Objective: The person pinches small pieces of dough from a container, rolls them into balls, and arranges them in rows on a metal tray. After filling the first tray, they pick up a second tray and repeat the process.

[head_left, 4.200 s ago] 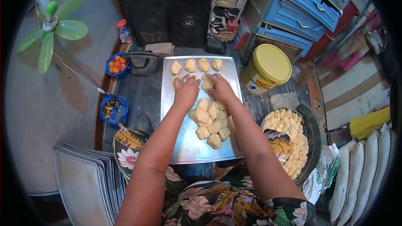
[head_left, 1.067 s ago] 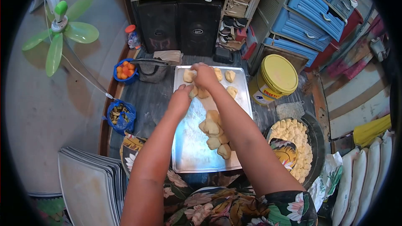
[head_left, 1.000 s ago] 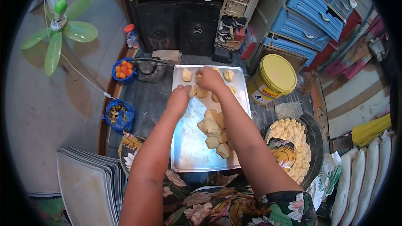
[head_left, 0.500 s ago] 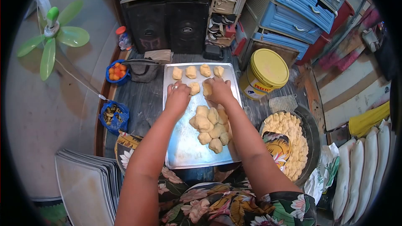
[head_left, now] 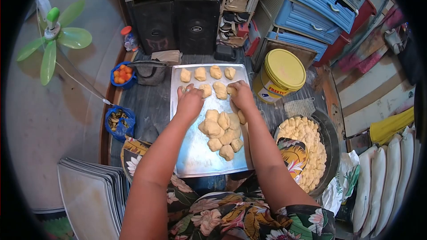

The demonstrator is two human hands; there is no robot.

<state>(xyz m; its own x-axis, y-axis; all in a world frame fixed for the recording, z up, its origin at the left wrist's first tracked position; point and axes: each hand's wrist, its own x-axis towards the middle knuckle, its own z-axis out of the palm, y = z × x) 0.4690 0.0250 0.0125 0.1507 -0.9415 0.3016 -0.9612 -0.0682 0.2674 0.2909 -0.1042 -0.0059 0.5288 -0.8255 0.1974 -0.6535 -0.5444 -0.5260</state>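
A metal tray (head_left: 187,153) lies in front of me. Across its far end runs a row of several dough pieces (head_left: 200,74). In the second row, my left hand (head_left: 190,102), with a ring on one finger, curls over a mostly hidden dough piece at the left edge. Beside its thumb sits another piece (head_left: 205,90). My right hand (head_left: 242,95) has its fingers closed round a dough piece (head_left: 231,90) near the right edge, just right of an uncovered piece (head_left: 219,90). A heap of dough pieces (head_left: 222,131) rests mid-tray between my forearms.
On the right stand a yellow lidded bucket (head_left: 284,71) and a round basin (head_left: 331,151) full of dough pieces. Blue bags (head_left: 125,76) and a grey bag (head_left: 150,72) are left. Stacked trays (head_left: 89,191) lean at lower left; a green fan (head_left: 52,31) stands upper left.
My right hand has shifted right, from the third dough piece of the second row to one by the tray's right edge. The third piece is now uncovered. My left hand stays nearly in place.
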